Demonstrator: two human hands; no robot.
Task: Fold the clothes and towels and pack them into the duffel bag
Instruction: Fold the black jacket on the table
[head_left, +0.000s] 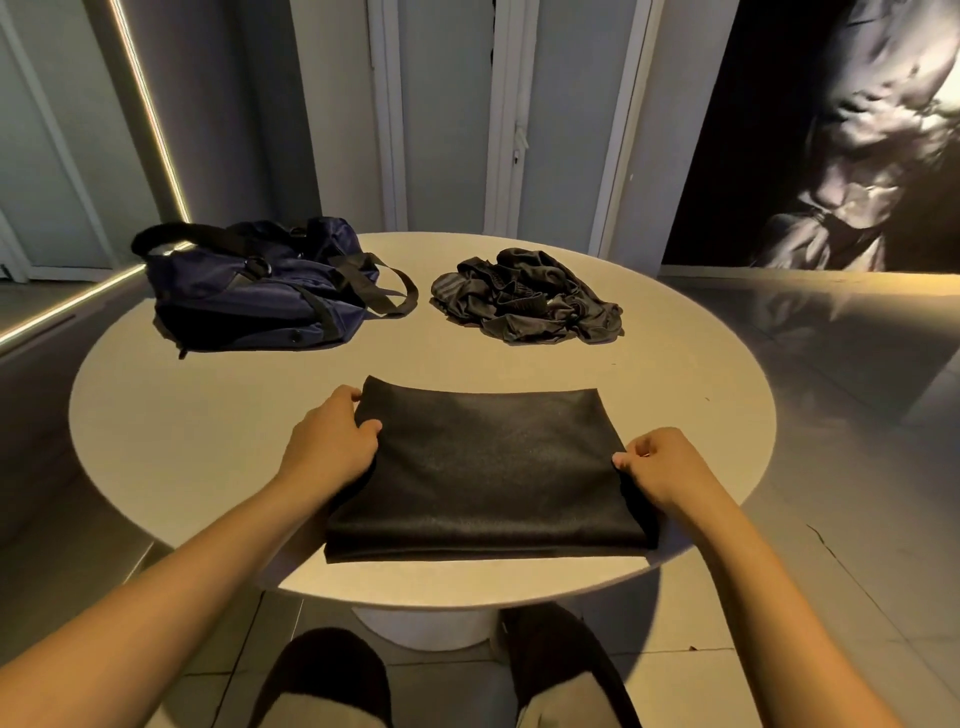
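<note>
Between both hands (332, 441) (660, 467), gripped: folded black cloth (483, 467).

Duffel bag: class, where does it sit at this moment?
In the head view, the duffel bag lies on the far left of the round table, left of the crumpled clothes pile and beyond the flat black cloth.

Bare table (218, 426) before duffel bag (260, 291)

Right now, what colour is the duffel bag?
The duffel bag is navy blue with black straps, clearest in the head view.
</note>
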